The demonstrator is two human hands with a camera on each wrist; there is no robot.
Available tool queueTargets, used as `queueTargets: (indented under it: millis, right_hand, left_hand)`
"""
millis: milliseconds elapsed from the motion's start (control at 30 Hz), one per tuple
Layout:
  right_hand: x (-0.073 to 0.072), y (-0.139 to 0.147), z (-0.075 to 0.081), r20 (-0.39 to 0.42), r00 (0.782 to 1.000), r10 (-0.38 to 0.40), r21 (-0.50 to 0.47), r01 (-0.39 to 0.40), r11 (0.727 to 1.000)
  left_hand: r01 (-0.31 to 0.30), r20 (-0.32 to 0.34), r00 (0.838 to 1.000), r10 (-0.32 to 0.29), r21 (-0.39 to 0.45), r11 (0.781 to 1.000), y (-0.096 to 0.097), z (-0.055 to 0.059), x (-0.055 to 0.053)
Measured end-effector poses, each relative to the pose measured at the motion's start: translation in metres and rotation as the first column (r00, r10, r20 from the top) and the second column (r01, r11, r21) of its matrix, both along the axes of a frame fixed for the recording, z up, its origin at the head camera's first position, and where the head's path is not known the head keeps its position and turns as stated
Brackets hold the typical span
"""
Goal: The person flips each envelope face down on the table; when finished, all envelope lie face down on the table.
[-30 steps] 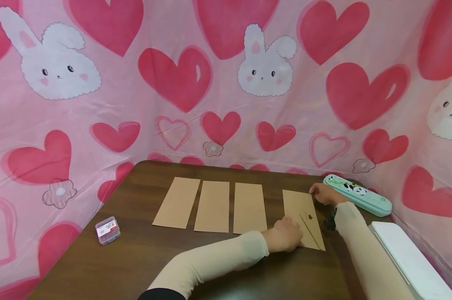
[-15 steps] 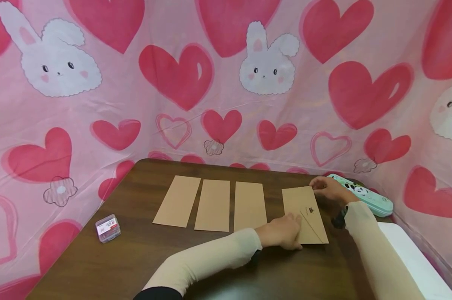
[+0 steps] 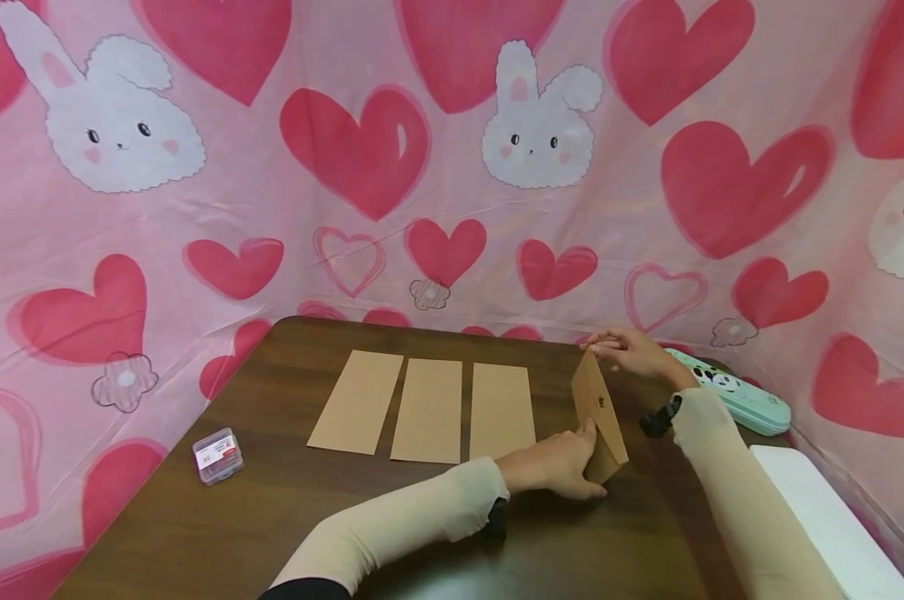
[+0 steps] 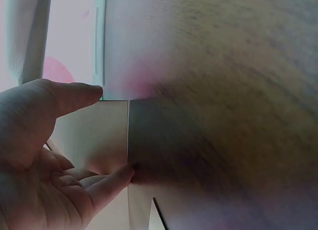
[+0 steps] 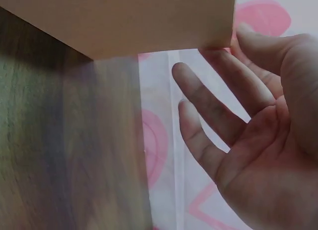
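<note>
A brown paper envelope point(image 3: 605, 425), with a small dark crown mark and a flap line, stands tilted on its edge on the dark wooden table. My right hand point(image 3: 635, 352) pinches its far upper corner between thumb and forefinger; in the right wrist view the other fingers of the hand point(image 5: 253, 155) spread away from the paper point(image 5: 149, 21). Low on the near side, my left hand point(image 3: 552, 467) touches the envelope. The left wrist view shows this hand point(image 4: 30, 125) with thumb and fingers spread apart beside the paper point(image 4: 107, 125).
Three plain brown envelopes lie flat in a row: left point(image 3: 356, 402), middle point(image 3: 427, 410) and right point(image 3: 500, 404). A small clear box point(image 3: 217, 457) sits at the table's left. On the right are a mint panda pencil case point(image 3: 744, 396) and a white flat case point(image 3: 826, 517).
From lying flat, the envelope has been lifted along its right side and tipped up. My right hand has risen and moved left with its corner; the left hand has shifted slightly left.
</note>
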State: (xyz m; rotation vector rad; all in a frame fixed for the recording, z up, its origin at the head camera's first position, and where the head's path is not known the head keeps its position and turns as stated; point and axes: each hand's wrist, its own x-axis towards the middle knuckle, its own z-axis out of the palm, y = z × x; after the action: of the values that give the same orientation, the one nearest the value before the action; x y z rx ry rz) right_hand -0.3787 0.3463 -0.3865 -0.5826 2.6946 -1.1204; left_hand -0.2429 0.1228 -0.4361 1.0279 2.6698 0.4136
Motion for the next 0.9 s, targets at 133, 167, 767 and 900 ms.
queueTargets:
  millis: [133,167,767,900]
  right_hand:
    - [-0.002,-0.003,-0.004,-0.004,1.0,-0.019,-0.036,0.018,0.999]
    - [-0.002,-0.004,-0.005,-0.008,1.0,-0.023,-0.043,0.023,0.999]
    - [0.0,-0.017,-0.01,-0.07,0.996,-0.049,-0.029,0.047,0.998]
    - [-0.001,-0.017,-0.011,-0.081,0.996,-0.035,-0.036,0.032,0.999]
  left_hand:
    - [-0.036,0.015,0.999,0.036,0.029,0.999,0.001,-0.001,0.001]
    - [-0.056,0.012,0.998,0.056,0.036,0.998,0.001,-0.002,0.002]
    - [0.011,-0.05,0.999,0.013,0.463,0.886,-0.025,0.04,0.0]
    - [0.065,-0.105,0.994,-0.016,0.48,0.875,-0.024,0.038,0.004]
